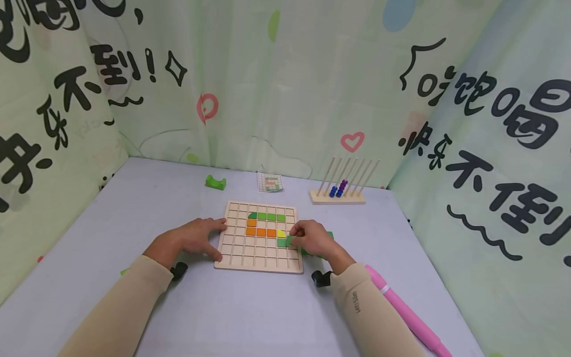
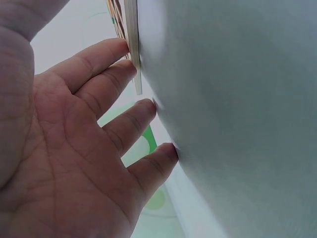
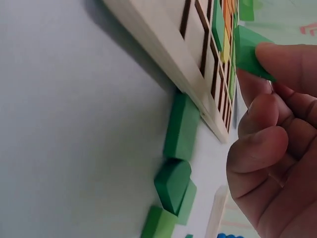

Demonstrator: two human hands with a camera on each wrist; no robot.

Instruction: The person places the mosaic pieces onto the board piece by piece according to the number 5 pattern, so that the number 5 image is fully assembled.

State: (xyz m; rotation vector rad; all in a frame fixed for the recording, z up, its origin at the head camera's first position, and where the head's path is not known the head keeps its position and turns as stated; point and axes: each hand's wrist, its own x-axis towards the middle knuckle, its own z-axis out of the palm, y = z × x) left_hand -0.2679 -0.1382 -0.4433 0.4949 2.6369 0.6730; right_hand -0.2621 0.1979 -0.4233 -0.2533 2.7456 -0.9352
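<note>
A wooden grid board (image 1: 256, 260) lies on the table between both hands. On it sit a row of green blocks (image 1: 271, 216), several orange blocks (image 1: 260, 232), a yellow block (image 1: 281, 233) and a green block (image 1: 282, 243). My left hand (image 1: 196, 235) is spread at the board's left side, fingertips and thumb at its edge; in the left wrist view two fingertips meet the board's side. Over the right edge, my right hand (image 1: 314, 239) pinches a green block (image 3: 246, 52) between thumb and fingers. Loose green blocks (image 3: 181, 129) lie beside the board under this hand.
Behind the board are a bright green curved piece (image 1: 216, 183), a printed grid card (image 1: 270, 182) and a wooden peg stand (image 1: 337, 199) with blue and purple beads. A long pink stick (image 1: 410, 315) lies along the right forearm. Printed curtains surround the table.
</note>
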